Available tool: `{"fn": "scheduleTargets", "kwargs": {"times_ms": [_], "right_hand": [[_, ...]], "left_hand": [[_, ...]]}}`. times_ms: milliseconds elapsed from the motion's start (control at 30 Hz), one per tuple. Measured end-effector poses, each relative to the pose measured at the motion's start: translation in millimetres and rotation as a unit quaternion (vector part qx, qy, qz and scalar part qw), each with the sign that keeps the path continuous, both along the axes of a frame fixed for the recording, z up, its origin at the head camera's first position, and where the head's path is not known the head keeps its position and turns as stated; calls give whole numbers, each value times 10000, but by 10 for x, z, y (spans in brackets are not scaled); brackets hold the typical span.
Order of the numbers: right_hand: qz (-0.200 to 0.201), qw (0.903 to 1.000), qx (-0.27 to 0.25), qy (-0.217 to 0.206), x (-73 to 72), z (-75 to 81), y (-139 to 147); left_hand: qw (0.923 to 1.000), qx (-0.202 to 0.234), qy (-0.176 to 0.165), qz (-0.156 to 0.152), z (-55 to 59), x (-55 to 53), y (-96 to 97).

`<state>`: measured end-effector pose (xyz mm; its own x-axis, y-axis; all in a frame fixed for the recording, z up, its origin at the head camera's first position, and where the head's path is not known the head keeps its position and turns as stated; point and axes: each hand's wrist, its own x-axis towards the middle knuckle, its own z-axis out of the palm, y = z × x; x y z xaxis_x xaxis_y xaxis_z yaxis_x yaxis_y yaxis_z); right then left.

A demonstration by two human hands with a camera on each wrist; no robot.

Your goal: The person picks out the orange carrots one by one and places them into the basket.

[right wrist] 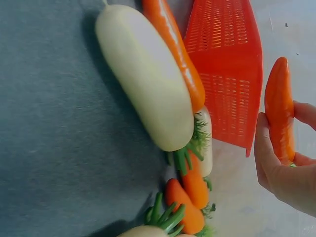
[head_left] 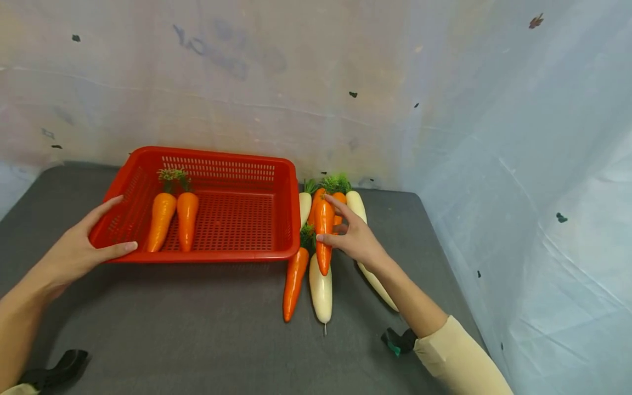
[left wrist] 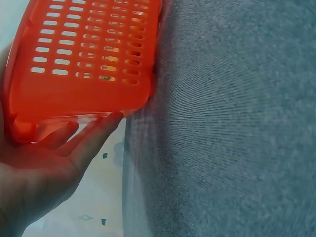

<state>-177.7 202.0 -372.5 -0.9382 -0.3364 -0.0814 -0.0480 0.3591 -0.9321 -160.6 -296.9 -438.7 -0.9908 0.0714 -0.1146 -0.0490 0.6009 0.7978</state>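
My right hand grips an orange carrot between thumb and fingers, just right of the red basket. In the right wrist view this carrot is raised beside the basket's end wall. My left hand holds the basket's left end, thumb at the front rim; the left wrist view has its fingers against the outside wall. Two carrots with green tops lie in the basket's left part, one carrot beside the other.
Right of the basket lies a pile: a carrot, a white radish with a thin root tip, a long radish partly behind my arm, and more carrots and a radish farther back. A sheeted wall stands behind the grey table.
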Motion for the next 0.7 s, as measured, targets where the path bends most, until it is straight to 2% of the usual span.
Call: {"fn": "scheduleTargets", "kwargs": {"times_ms": [333, 467, 700], "right_hand": [[315, 9987, 235, 320, -176, 80, -261], [372, 9987, 197, 301, -231, 117, -387], [568, 9966, 455, 378, -348, 131, -574]], "left_hand": [[10000, 57, -31, -6, -10, -4, -13], [10000, 60, 10, 9, -22, 6, -20], [9999, 123, 60, 14, -50, 1, -27]]}}
